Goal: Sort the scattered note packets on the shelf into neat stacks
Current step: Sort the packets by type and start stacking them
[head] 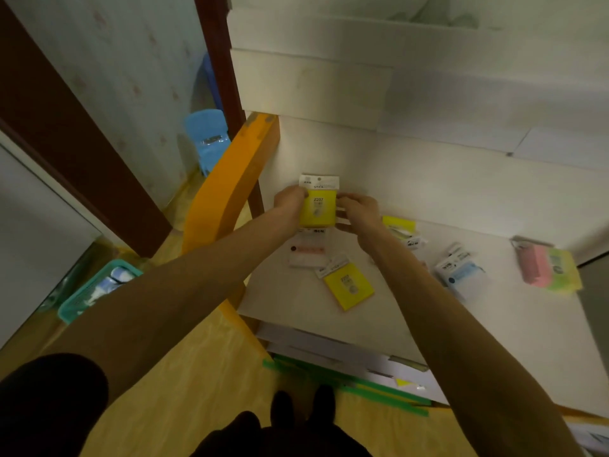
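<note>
Forearms stretched out, my left hand (290, 201) and right hand (357, 211) pinch the yellow packet (318, 209) by its edges; slick wrap could slip onto the shelf (428, 192).

Yellow note packet (318, 209) glossy plastic wrap; shelf (445, 199) matt white; stool (207, 136) smooth plastic.

A small blue plastic chair (208, 140) stood by the pale patterned wallpaper (131, 77), beyond an orange wooden post (227, 183). A teal plastic mesh basket (95, 291) sat on the yellowish wooden floor (184, 374). Green strips (356, 387) lay under the unit, beside a dark brown door frame (75, 153).
</note>
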